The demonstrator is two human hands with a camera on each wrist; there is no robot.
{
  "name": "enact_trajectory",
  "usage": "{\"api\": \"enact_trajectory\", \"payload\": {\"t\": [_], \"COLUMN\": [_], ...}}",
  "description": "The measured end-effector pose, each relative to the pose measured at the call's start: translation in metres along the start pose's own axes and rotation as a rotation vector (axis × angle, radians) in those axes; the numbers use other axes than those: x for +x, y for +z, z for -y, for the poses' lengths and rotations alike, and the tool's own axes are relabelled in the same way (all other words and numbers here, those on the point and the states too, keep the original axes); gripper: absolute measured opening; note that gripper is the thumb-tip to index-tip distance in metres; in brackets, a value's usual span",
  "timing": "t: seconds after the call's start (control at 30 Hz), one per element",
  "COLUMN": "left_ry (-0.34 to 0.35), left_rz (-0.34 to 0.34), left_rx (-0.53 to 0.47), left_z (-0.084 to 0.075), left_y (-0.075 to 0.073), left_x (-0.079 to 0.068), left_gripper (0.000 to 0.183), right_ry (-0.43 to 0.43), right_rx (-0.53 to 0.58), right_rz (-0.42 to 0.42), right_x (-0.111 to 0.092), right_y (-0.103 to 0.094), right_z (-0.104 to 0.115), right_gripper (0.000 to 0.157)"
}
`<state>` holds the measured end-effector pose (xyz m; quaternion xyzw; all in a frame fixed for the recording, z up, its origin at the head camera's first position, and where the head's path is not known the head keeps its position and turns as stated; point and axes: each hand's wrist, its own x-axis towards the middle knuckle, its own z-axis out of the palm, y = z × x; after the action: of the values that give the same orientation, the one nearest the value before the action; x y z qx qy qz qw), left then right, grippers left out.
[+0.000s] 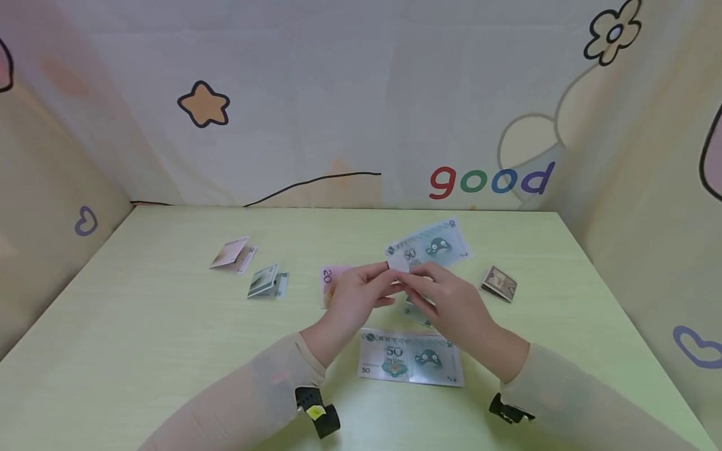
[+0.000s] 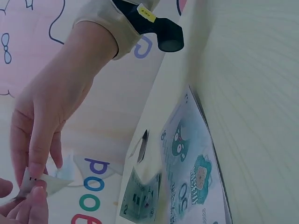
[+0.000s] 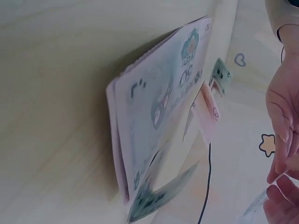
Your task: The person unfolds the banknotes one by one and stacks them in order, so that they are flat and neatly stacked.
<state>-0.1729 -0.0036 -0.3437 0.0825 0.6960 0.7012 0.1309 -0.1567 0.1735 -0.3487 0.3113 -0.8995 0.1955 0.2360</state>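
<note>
Both hands meet over the middle of the table at the near left corner of a play banknote (image 1: pixel 437 243) marked 50, printed with a teal whale-like creature. My left hand (image 1: pixel 356 293) pinches that corner between thumb and fingers. From the other side my right hand (image 1: pixel 451 295) pinches it too, fingertips close to the left ones. In the left wrist view, the paper (image 2: pixel 60 183) looks bent at the fingertips. Below the hands lies a layered stack of 50 notes (image 1: pixel 410 358), its edges (image 3: pixel 117 135) showing in the right wrist view.
A pink 20 note (image 1: pixel 326 288) is partly hidden behind the left hand. Under the right hand stands a folded green note (image 2: pixel 140 198). Further left are folded pink (image 1: pixel 230 252) and green notes (image 1: pixel 265 281); a folded brown note (image 1: pixel 499 284) lies right.
</note>
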Motion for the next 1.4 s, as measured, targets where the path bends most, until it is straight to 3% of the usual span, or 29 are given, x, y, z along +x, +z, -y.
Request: {"api": "enact_trajectory", "payload": {"t": [0.17, 0.3, 0.5, 0.6, 0.73, 0.87, 1.13, 1.4], "left_ry": [-0.030, -0.042, -0.052, -0.071, -0.096, -0.104, -0.129, -0.177], "left_rz": [-0.061, -0.076, -0.052, -0.037, -0.008, 0.005, -0.037, -0.014], "left_rx": [0.030, 0.056, 0.107, 0.147, 0.181, 0.212, 0.263, 0.316], "left_z": [0.002, 0.004, 0.009, 0.014, 0.019, 0.022, 0.025, 0.027], "left_y": [-0.004, -0.010, -0.023, -0.029, -0.034, -0.038, -0.044, -0.048], "left_x": [0.003, 0.004, 0.004, 0.002, 0.001, 0.001, -0.001, -0.009], "left_gripper": [0.034, 0.031, 0.028, 0.026, 0.024, 0.026, 0.021, 0.016], "right_ry": [0.001, 0.076, 0.386, 0.553, 0.696, 0.740, 0.787, 0.809], "right_rx": [-0.002, 0.018, 0.120, 0.251, 0.390, 0.462, 0.588, 0.641], "right_rz": [0.063, 0.040, -0.013, 0.048, 0.153, 0.210, 0.294, 0.339], "right_x": [-0.001, -0.002, -0.003, -0.005, -0.011, -0.017, -0.024, -0.032], "right_y": [-0.001, -0.007, -0.022, -0.029, -0.034, -0.035, -0.040, -0.041], "right_z": [0.001, -0.009, -0.040, -0.050, -0.057, -0.059, -0.058, -0.052], "right_gripper": [0.039, 0.036, 0.043, 0.047, 0.043, 0.038, 0.041, 0.040]}}
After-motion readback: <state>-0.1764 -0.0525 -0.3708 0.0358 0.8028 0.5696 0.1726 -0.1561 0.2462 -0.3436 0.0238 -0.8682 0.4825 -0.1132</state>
